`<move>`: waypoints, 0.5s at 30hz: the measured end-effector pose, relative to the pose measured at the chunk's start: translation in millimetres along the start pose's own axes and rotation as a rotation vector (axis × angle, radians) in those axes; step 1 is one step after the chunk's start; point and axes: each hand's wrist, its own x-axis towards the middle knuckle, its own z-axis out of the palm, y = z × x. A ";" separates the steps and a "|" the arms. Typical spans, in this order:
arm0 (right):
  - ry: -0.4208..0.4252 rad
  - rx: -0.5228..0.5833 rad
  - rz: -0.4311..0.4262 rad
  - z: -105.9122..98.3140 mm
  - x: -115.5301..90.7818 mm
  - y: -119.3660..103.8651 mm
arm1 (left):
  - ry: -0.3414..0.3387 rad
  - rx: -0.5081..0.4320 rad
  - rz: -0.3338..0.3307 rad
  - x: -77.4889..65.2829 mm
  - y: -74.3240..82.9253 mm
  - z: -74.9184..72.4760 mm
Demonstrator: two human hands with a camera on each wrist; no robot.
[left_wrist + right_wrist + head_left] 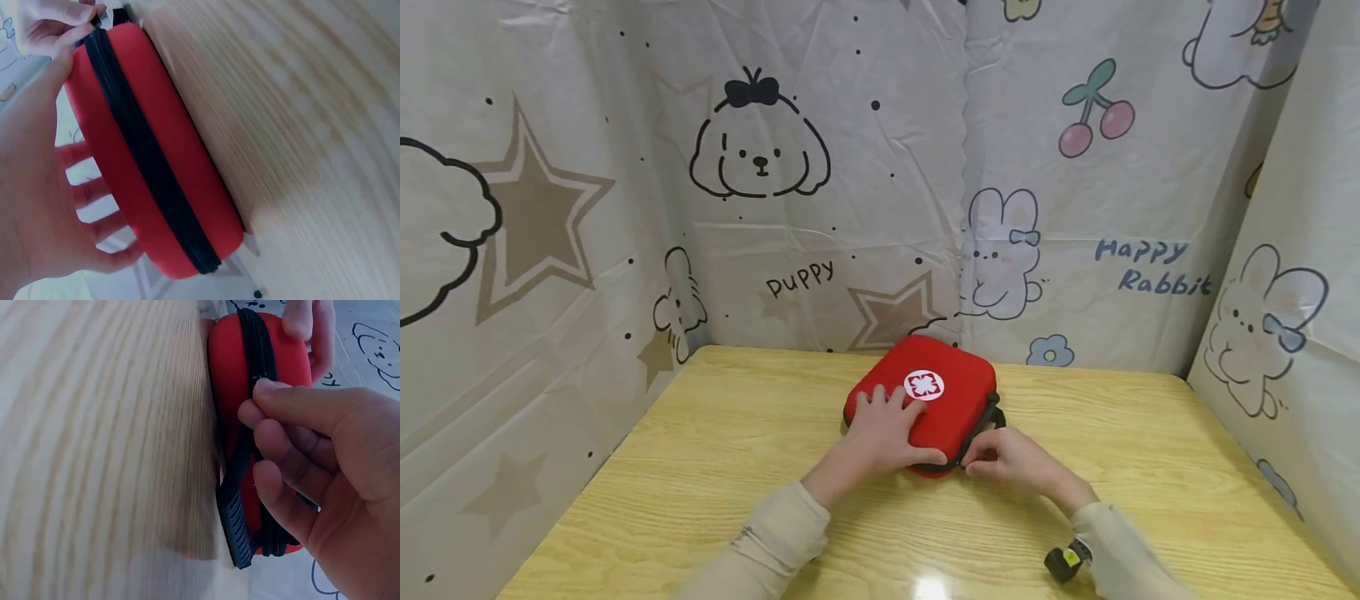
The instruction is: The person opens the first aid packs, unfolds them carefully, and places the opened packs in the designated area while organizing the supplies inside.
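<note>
A red zippered first-aid case (958, 375) with a white round emblem lies on the wooden table. My left hand (883, 433) rests on its top with fingers spread, the thumb along the near edge. At the case's near right corner, my right hand (1015, 458) pinches the small zipper pull (96, 21) between thumb and forefinger; the fingertips hide most of it. The black zipper (140, 140) runs along the side and appears closed on the stretch facing the left wrist view. A ribbed black carry handle (234, 525) sticks out from the right side, below the right hand's curled fingers.
The light wooden table (737, 433) extends around the case. Pale printed cloth (865, 167) hangs behind the table and along both sides. A black wrist strap with a small device (1063, 562) sits at the right sleeve.
</note>
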 end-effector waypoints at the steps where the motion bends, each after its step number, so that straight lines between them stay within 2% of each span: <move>1: -0.002 -0.002 -0.002 -0.1 -0.3 -1.2 | 0.002 0.007 -0.014 0.5 2.4 0.2; 11: 0.016 -0.032 -0.018 -0.9 -3.8 -1.5 | 0.003 0.046 -0.126 0.0 22.7 -0.6; 15: 0.026 -0.034 0.000 -0.2 -5.3 -0.2 | -0.007 0.048 -0.124 0.3 23.9 -1.7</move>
